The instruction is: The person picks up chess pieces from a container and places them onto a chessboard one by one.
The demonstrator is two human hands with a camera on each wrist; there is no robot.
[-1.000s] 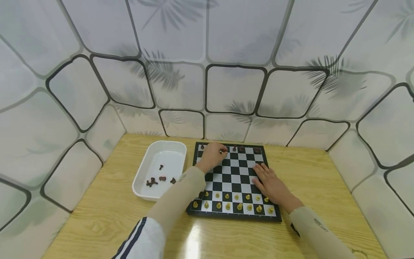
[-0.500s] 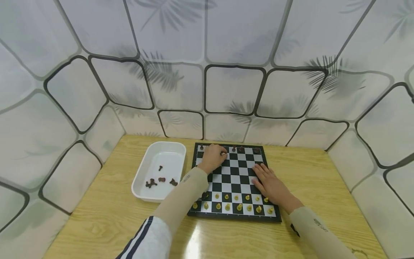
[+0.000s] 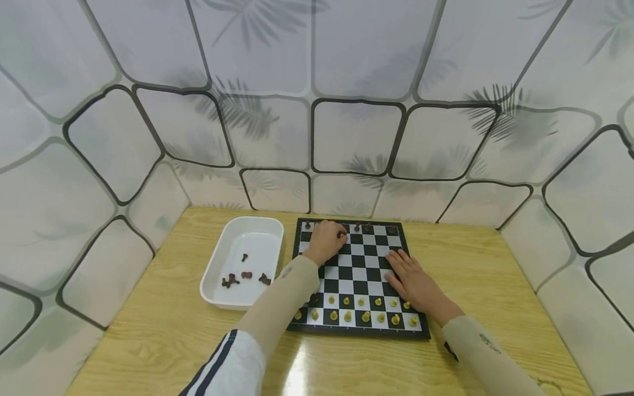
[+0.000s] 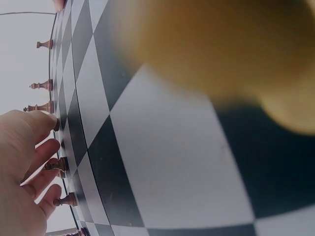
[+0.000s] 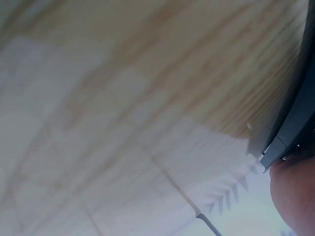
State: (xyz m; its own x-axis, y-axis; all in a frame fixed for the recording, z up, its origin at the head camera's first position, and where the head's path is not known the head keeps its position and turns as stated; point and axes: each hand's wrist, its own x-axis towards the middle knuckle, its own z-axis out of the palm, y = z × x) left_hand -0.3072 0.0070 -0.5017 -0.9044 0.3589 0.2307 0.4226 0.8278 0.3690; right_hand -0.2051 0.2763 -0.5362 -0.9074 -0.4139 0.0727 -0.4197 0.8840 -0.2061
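Note:
A black-and-white chessboard (image 3: 353,272) lies on the wooden table. Over its far left part, my left hand (image 3: 324,242) pinches a small dark chess piece (image 4: 57,126) between thumb and forefinger; the fingers hide most of it. Beneath the curled fingers in the left wrist view stand two dark pawns (image 4: 69,199). Other dark pieces (image 3: 357,226) stand along the far edge. My right hand (image 3: 416,283) rests with straight fingers on the board's right side. Two rows of yellow pieces (image 3: 366,317) line the near side, one blurred up close in the left wrist view.
Left of the board stands a white tray (image 3: 210,263) with several dark chess pieces (image 3: 246,275) lying in it. Patterned wall panels (image 3: 359,137) enclose the table (image 3: 163,330) at the back and sides.
My left hand stays at nearly the same spot, its forearm shifted slightly right. The right hand keeps its place, and the tray's pieces lie as before.

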